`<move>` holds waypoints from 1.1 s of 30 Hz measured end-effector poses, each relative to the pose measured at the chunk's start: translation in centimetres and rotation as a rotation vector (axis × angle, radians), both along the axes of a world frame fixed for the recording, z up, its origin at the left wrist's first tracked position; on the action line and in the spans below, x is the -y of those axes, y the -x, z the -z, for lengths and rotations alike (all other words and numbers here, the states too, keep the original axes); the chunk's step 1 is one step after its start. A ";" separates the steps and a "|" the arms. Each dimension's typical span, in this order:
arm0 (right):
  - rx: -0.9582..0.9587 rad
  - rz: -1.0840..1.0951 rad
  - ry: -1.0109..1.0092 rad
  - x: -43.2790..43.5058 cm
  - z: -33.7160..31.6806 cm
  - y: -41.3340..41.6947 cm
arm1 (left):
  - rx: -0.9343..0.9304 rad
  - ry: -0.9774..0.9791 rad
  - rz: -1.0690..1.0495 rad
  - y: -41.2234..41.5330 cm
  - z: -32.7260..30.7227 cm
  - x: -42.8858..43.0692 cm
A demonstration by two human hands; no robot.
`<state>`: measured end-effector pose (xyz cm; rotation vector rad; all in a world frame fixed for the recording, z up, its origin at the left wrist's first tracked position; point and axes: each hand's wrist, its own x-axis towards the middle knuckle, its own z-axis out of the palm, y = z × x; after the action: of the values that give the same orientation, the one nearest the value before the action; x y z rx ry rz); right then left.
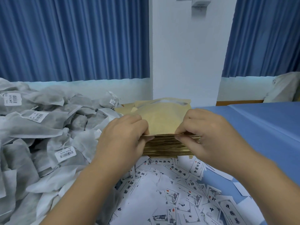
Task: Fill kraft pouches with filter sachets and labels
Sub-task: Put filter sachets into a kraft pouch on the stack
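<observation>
Two hands work the top kraft pouch (162, 118) on the pouch stack (170, 146): left hand (123, 135) and right hand (206, 133) each pinch its near edge. Filter sachets (40, 127) are heaped left of the stack, and labels (175, 192) lie scattered on the blue tabletop (267, 127) in front of it.

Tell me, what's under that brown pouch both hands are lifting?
Beneath the top kraft pouch sits a thick stack of more pouches, edges showing. The left hand and right hand pinch its near corners. Whatever lies under the stack is hidden.
</observation>
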<state>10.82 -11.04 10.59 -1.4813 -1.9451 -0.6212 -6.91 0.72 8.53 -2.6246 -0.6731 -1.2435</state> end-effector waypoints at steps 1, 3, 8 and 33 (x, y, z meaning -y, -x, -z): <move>0.004 0.000 -0.002 0.0 0.1 0.1 | -0.010 -0.009 0.005 0.0 0.1 -0.1; 0.000 -0.002 -0.003 -0.1 0.2 0.1 | -0.003 -0.004 0.010 0.0 0.1 -0.1; 0.010 -0.014 0.003 -0.3 0.4 0.4 | -0.027 -0.046 0.039 -0.6 0.4 0.5; -1.429 0.177 0.199 0.1 -0.1 -1.5 | 0.092 -0.225 0.089 -0.7 1.0 0.6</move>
<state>12.31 -11.15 10.71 -1.5032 -0.7445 0.5306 -6.19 0.10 7.53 -2.4493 -0.4064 -1.3829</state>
